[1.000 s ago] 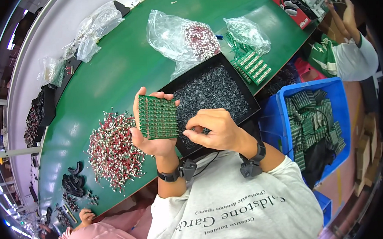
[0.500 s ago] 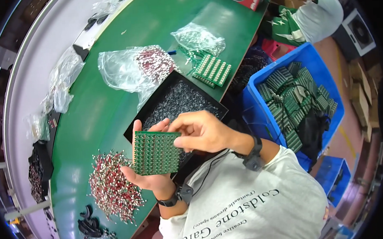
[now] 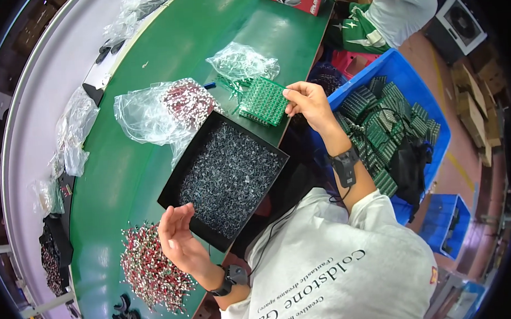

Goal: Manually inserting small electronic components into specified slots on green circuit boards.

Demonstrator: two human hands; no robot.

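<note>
With thumb and fingers, my right hand [image 3: 309, 103] pinches the edge of a green circuit board panel [image 3: 262, 101] covered in rows of small parts. The panel lies over the stack of similar panels, at the table's edge; whether it rests fully on them I cannot tell. My left hand [image 3: 182, 241] is empty, its fingers apart and loosely curved, by the near left corner of a black tray [image 3: 168, 194]. Small dark pieces [image 3: 230, 172] fill that tray. Just left of my left hand lies a heap of red and silver small components [image 3: 151, 269].
Beyond the tray lie a clear bag [image 3: 143, 113] of red and white parts and another clear bag [image 3: 243, 62]. A blue bin [image 3: 378, 66] of board panels stands at right, a smaller blue bin [image 3: 444, 225] below. A co-worker [image 3: 395, 13] sits at far right.
My right hand has carried the panel away from my left hand, out to the stack at the far right. My left hand has let go of it and stays near the tray, now empty.
</note>
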